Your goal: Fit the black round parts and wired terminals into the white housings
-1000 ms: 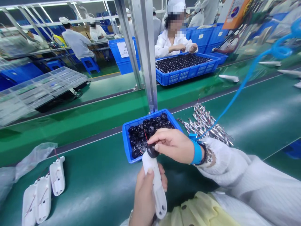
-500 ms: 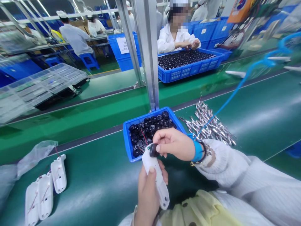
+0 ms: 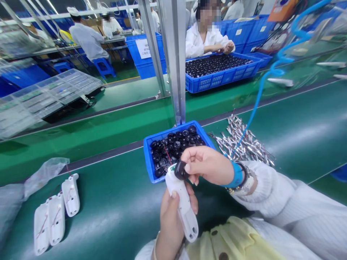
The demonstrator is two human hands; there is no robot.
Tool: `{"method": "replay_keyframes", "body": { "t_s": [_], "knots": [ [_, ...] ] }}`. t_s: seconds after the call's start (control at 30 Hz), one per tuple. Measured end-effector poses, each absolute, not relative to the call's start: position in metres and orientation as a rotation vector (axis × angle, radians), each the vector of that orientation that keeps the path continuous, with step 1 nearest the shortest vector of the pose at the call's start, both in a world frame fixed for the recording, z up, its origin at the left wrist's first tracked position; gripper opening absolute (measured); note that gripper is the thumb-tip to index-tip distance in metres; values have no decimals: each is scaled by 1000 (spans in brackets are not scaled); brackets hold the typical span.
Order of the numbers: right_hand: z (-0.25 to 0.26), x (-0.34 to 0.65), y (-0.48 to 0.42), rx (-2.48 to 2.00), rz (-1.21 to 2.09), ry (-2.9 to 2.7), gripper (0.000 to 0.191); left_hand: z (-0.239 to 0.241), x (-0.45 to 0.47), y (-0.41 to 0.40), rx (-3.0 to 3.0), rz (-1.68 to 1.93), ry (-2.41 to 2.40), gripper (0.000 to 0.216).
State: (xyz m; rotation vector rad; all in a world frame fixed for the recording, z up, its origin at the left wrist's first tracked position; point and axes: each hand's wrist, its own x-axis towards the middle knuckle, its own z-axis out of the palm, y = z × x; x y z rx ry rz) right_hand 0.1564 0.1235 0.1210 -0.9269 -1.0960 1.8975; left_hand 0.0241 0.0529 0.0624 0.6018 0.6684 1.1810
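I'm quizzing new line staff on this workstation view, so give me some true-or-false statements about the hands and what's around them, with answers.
1. The left hand grips a white plastic housing. True.
2. The right hand holds a screwdriver. False: it pinches a round black part at the housing's top end.
3. The wristband is on the left wrist. False: the blue wristband is on the right wrist.
4. The blue plastic crate near the hands holds many round black parts. True.
5. The silver metal pieces lie inside that crate. False: the silver metal pieces lie on the green conveyor belt, right of the crate.
6. Three more white housings lie on the belt at the left. True.
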Motion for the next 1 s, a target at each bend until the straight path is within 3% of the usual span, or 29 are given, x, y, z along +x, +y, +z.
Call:
{"method": "replay_keyframes", "body": {
  "t_s": [0.27,0.5,0.63,0.7,0.8,0.9,1.0],
  "knots": [
    [126,145,120,-1088,1726,-1129,11,61,26,52,602,1210,689,29],
    [111,133,116,-997,1944,-934,26,47,29,53,795,1369,852,26],
    [107,133,118,-975,1998,-987,24,42,27,52,892,1413,992,27],
    [112,138,123,-1010,1858,-1133,18,44,25,53,903,1373,971,31],
    [126,147,131,-976,1321,-1572,3,52,20,55,923,1225,873,32],
    [133,153,137,-756,768,-1933,14,58,14,56,916,1121,823,31],
    [127,151,136,-762,546,-1995,13,63,12,58,972,1139,934,30]
  ]
}}
